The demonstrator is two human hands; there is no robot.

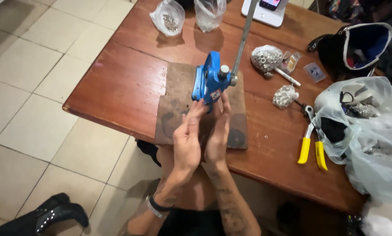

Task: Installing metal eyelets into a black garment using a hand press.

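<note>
Both hands meet under the blue hand press (210, 81): the left hand (187, 140) stands on edge, fingers straight and together, tips touching the press's base, while the right hand (218, 135) lies close beside it, palm facing it, fingers extended too. Whether anything sits between the palms cannot be told. The press stands on a dark board (174, 105) on the wooden desk (126, 78), just beyond the fingertips. Yellow-handled pliers (312, 146) lie well to the right of the right hand, near a clear plastic bag (371, 140).

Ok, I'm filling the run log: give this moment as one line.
left hand: open, at blue press base | right hand: open, beside it | press on board | pliers on table
</note>
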